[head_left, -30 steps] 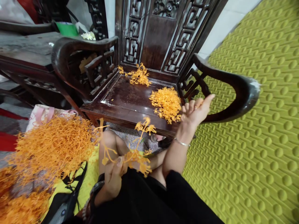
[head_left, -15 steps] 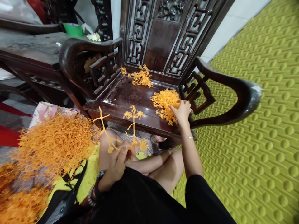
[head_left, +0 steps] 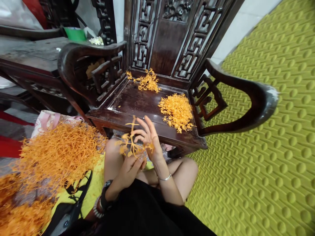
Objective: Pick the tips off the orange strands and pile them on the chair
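Note:
Between thumb and fingers, my left hand [head_left: 130, 167] pinches a branching orange plastic-looking piece [head_left: 133, 142] above my lap. My right hand [head_left: 151, 141] is raised just beside that piece, its fingers spread apart and partly behind the orange branches. Whether the right fingers touch it I cannot tell. On the dark wooden chair seat [head_left: 133, 101] lie a dense heap of small orange pieces [head_left: 176, 109] at the right and a smaller orange cluster [head_left: 149, 81] at the back.
A big tangled pile of orange branching pieces [head_left: 61, 154] lies at my left, with another orange pile [head_left: 27, 213] nearer me. Behind it is a pink-handled bag [head_left: 46, 121]. Curved chair arms [head_left: 261, 105] flank the seat. A green container [head_left: 75, 33] stands on the side table.
My right hand has left the orange heap on the seat and come down leftward beside my left hand. My left hand has shifted slightly right, still gripping the orange branching piece.

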Tool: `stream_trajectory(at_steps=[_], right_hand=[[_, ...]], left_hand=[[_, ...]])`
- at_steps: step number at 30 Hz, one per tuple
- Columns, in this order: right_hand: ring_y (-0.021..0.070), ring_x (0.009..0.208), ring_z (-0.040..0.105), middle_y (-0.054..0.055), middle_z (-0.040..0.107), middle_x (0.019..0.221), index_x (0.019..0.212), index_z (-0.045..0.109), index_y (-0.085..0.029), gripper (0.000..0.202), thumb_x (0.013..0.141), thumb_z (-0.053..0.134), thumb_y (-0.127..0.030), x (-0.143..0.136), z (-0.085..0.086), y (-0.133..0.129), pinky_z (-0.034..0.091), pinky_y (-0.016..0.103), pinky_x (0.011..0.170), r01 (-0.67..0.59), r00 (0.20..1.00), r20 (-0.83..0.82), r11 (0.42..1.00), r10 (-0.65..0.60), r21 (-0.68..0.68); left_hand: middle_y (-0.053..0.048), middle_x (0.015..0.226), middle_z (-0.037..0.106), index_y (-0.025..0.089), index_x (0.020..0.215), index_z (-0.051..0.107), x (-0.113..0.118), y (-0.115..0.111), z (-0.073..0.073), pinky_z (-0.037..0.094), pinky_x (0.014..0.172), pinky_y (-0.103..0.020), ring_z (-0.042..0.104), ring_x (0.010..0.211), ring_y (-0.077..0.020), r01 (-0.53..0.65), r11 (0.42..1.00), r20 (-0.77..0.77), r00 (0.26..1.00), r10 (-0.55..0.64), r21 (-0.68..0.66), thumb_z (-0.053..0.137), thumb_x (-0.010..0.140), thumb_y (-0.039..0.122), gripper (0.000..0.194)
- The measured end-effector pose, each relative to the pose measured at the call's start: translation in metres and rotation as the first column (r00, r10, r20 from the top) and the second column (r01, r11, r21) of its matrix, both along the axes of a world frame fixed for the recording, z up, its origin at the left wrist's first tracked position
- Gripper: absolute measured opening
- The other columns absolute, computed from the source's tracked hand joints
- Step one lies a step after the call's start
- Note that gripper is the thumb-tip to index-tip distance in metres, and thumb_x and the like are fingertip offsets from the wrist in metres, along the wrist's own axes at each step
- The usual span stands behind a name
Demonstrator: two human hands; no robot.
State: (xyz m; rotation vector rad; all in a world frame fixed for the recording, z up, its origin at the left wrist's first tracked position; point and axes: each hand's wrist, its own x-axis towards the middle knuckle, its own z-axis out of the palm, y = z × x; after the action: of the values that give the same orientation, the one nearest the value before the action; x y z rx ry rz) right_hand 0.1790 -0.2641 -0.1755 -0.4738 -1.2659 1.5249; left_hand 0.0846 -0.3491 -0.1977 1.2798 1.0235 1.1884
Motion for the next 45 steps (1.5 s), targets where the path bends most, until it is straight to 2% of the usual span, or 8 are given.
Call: stream_trajectory(at_steps=[3,7,11,14,22,33,42,45], right_hand=[[0.0225,0.093,0.063,0.015,0.03,0.152,0.144,0.027,-0.031,0.099,0.062,0.063,-0.073,0.0,0.008,0.007,0.053,0.029,0.057,-0.338,0.941,-0.011,0.939,0.338,-0.059],[0.0141,0.077,0.062,0.012,0.047,0.141,0.135,0.042,-0.028,0.076,0.069,0.07,-0.053,-0.006,0.013,0.0,0.048,0.023,0.049,-0.408,0.911,-0.027,0.89,0.412,-0.203],[0.0021,0.037,0.034,0.0,0.068,0.084,0.108,0.06,-0.022,0.041,0.077,0.066,-0.048,-0.02,0.01,-0.007,0.026,0.018,0.032,-0.269,0.962,-0.072,0.886,0.262,-0.377],[0.0032,0.028,0.019,-0.009,0.044,0.042,0.08,0.059,-0.018,0.042,0.081,0.057,-0.06,-0.028,0.003,-0.006,0.016,0.019,0.029,-0.018,0.999,-0.041,0.902,0.001,-0.432],[0.0056,0.028,0.025,-0.01,0.032,0.036,0.08,0.057,-0.018,0.056,0.088,0.033,-0.068,-0.02,0.008,0.004,0.016,0.019,0.032,0.658,0.75,0.033,0.741,-0.66,-0.138],[0.0069,0.025,0.021,-0.009,0.024,0.035,0.074,0.049,-0.023,0.062,0.092,0.01,-0.067,0.008,0.052,0.01,0.017,0.021,0.035,0.771,0.637,-0.012,0.637,-0.77,0.016],[0.0071,0.025,0.02,-0.01,0.019,0.037,0.076,0.044,-0.024,0.054,0.092,0.015,-0.067,0.0,0.044,0.033,0.015,0.022,0.034,0.665,0.747,0.001,0.746,-0.665,-0.026],[0.0075,0.027,0.02,-0.011,0.019,0.038,0.077,0.045,-0.024,0.06,0.089,0.01,-0.071,0.015,0.043,0.054,0.016,0.023,0.035,0.722,0.69,0.045,0.692,-0.722,0.023]], left_hand=[[0.003,0.049,0.037,0.019,0.054,0.04,-0.003,-0.003,0.001,0.026,0.048,-0.026,0.029,0.046,-0.0106,0.018,0.997,0.02,1.0,-0.017,-0.069,0.04,0.092,0.052,0.051],[0.002,0.05,0.039,0.019,0.054,0.042,-0.006,-0.008,0.002,0.024,0.049,-0.026,0.03,0.048,-0.0109,0.033,0.997,-0.023,0.999,-0.035,-0.076,0.041,0.093,0.048,0.048],[0.002,0.05,0.04,0.018,0.055,0.043,-0.006,-0.015,0.003,0.026,0.05,-0.026,0.034,0.048,-0.0112,0.032,0.999,-0.105,0.994,-0.034,-0.02,0.038,0.094,0.041,0.046],[0.002,0.051,0.04,0.018,0.056,0.043,-0.004,-0.02,-0.001,0.028,0.051,-0.026,0.037,0.048,-0.0111,-0.017,0.999,-0.142,0.99,0.022,0.037,0.036,0.095,0.041,0.046],[0.003,0.05,0.037,0.018,0.056,0.039,-0.002,-0.023,-0.014,0.024,0.051,-0.027,0.034,0.048,-0.0101,-0.109,0.994,-0.189,0.976,0.109,0.01,0.04,0.094,0.047,0.047],[0.004,0.05,0.032,0.018,0.056,0.036,0.008,-0.02,0.013,0.021,0.05,-0.027,0.03,0.049,-0.0096,-0.004,1.0,-0.146,0.989,0.004,0.003,0.038,0.093,0.048,0.048],[0.002,0.056,0.039,0.017,0.058,0.043,0.016,-0.013,0.014,0.024,0.054,-0.025,0.033,0.056,-0.0107,-0.049,0.984,0.011,0.999,0.052,-0.174,0.046,0.088,0.054,0.047],[0.002,0.054,0.038,0.017,0.056,0.042,0.016,-0.021,0.012,0.025,0.053,-0.025,0.033,0.055,-0.0105,-0.053,0.977,0.072,0.995,0.07,-0.208,0.05,0.086,0.055,0.048]])
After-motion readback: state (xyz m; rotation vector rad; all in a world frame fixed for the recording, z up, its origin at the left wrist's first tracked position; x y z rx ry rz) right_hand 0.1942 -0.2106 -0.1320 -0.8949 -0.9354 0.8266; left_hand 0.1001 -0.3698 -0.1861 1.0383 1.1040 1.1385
